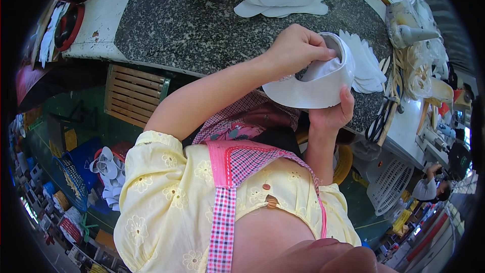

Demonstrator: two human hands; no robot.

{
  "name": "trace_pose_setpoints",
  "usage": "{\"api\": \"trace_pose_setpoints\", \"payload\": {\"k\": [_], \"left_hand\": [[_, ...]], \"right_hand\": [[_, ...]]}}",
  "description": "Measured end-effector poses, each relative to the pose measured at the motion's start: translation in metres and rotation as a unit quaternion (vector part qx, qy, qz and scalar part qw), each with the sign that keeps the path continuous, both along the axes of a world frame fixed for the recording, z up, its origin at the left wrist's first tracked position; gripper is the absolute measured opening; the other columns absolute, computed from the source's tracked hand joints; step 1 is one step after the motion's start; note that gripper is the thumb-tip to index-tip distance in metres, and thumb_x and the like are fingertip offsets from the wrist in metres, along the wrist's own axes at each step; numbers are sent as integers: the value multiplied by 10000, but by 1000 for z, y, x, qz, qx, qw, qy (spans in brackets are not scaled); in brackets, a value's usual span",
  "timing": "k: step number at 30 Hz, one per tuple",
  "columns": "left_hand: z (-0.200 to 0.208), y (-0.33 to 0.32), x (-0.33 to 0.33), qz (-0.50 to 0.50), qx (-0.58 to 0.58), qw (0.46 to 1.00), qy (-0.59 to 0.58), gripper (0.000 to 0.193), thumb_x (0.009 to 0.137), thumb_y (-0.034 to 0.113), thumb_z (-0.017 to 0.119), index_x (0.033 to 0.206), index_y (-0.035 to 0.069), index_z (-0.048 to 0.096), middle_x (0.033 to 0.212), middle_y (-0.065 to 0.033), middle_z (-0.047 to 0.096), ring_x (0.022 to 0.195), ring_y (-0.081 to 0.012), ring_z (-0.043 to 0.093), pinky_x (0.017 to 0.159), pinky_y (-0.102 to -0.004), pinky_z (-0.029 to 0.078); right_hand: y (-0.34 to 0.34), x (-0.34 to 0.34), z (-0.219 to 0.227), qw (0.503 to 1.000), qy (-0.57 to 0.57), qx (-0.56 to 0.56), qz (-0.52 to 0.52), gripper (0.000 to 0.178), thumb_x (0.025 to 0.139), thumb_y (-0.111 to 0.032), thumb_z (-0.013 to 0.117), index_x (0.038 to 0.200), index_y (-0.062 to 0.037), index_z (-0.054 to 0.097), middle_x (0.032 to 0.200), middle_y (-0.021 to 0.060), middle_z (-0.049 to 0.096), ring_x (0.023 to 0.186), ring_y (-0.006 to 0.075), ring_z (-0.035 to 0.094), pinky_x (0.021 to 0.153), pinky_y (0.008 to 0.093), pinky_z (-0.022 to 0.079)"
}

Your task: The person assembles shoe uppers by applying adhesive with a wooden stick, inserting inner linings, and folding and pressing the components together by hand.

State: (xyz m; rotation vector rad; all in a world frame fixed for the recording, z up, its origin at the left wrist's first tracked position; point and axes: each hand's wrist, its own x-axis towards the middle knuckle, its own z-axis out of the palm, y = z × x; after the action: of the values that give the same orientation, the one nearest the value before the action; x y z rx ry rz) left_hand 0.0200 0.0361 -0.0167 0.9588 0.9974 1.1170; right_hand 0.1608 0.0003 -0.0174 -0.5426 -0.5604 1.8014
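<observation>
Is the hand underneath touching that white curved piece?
Touching. In the head view, the right hand grips the white curved piece from below, its thumb pressed flat on the outer face. The left hand also holds it, fingers tucked inside the top.

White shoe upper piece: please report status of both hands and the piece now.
Left hand pressing inside white shoe upper. Right hand gripping it from below. Held above granite table. Stack of white pieces just behind it.

Bright, even daylight fills the scene, with soft shadows under the speckled grey stone worktop (202, 25). Fisheye bending curves straight edges near the black rim. The person's chin at the bottom is blurred.
</observation>
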Motion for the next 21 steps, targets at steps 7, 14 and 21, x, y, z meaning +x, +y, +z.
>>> {"api": "trace_pose_setpoints", "payload": {"k": [7, 14, 21], "left_hand": [[17, -8, -1, 159, 271, 905, 286, 175, 712, 173, 675, 803, 31, 628, 742, -54, 599, 618, -133, 549, 563, -250, 442], [5, -31, 11, 200, 379, 865, 262, 261, 645, 138, 712, 883, 61, 637, 783, -75, 600, 689, -202, 588, 590, -286, 477], [5, -31, 9, 141, 290, 923, 213, 185, 647, 35, 698, 824, 41, 644, 753, -60, 598, 667, -159, 575, 562, -249, 461]], "right_hand": [[1, -2, -2, 999, 16, -23, -37, 600, 761, -156, 557, 1281, -21, 289, 1203, 133, 428, 1140, 274, 417, 979, 426, 334], [0, -4, -10, 993, 100, -7, -60, 555, 781, -147, 573, 1270, -45, 332, 1251, 122, 409, 1173, 261, 375, 1016, 441, 254], [0, -3, -24, 990, 106, -20, -88, 490, 765, -98, 596, 1217, -118, 408, 1181, 87, 466, 1115, 247, 436, 961, 410, 353]]}}
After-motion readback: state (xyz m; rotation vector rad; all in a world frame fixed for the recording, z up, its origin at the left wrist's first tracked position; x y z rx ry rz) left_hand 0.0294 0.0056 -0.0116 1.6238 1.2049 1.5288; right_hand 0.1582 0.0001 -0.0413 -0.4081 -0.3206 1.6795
